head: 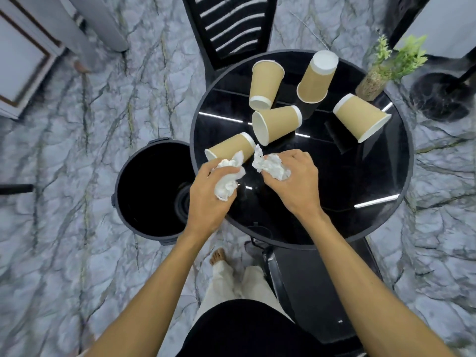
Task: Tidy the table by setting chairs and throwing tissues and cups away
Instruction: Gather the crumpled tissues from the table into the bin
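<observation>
A crumpled left tissue (228,180) is bunched in the left hand (208,199), fingers curled around it; the right tissue (270,167) is clenched in the right hand (296,181), both over the near edge of the round black table (373,176), beside the bin (123,202), near five paper cups (274,124)

round black table (381,176), five paper cups (275,124), perhaps plant (373,83)

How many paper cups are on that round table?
5: far-left cup, upside-down cup beside it, right cup, centre cup, and near cup by the tissues. None appears hidden.
</observation>
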